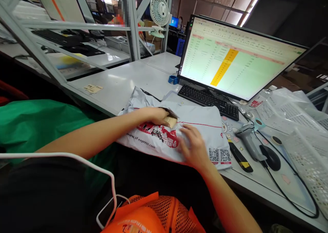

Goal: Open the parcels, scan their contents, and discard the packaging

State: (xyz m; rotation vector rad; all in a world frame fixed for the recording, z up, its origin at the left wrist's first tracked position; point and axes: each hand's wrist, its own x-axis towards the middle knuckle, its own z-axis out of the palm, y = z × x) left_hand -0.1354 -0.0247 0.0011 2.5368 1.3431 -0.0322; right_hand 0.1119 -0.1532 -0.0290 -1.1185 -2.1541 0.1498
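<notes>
A white plastic mailing bag [200,118] with red print and QR codes lies at the desk's front edge. There is an opening in its upper face, with a dark inner flap showing. My left hand [159,117] reaches into this opening, its fingers partly hidden by the flap. Its thumb lies against a tan, cardboard-like piece [171,121] that shows in the gap; the rest of that piece is inside the bag. On the bag's right half rests my right hand [193,144], slightly blurred, fingers apart and bent, holding nothing.
Behind the bag stand a keyboard [207,101] and a monitor [241,58]. To the right lie a yellow-black utility knife [239,156], a barcode scanner [248,142], a mouse [270,157] and white baskets [307,161]. Blue tape [173,79] sits left of the monitor; a white cable [77,155] crosses in front.
</notes>
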